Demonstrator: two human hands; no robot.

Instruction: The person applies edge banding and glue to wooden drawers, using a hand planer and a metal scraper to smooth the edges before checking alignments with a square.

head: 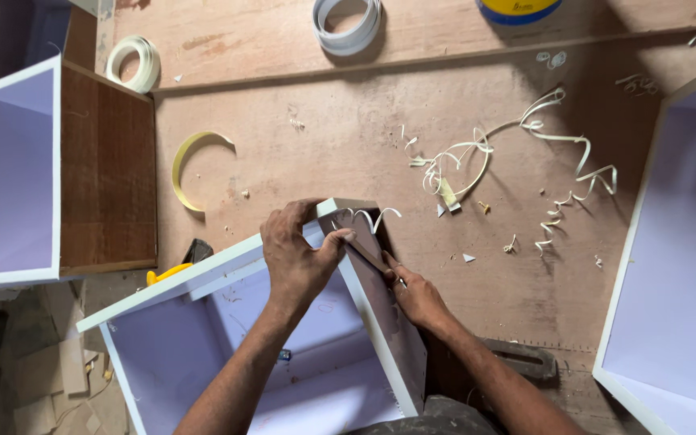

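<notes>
Left hand [296,256] fingers clamp white box [227,354] corner; right hand [414,294] fingers pinch flat blade [366,251] against edge. Trimmed curls [525,153] beyond fingers: trimming seems well underway, corner unfinished.

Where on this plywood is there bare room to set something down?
Bare plywood lies between the yellow strip and the shavings. Another patch sits below the shavings, right of the right hand. It is crowded at the box corner, under the left hand.

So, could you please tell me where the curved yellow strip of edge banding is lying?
The curved yellow strip lies on the plywood worktop, left of centre, beside the brown-sided cabinet.
</notes>
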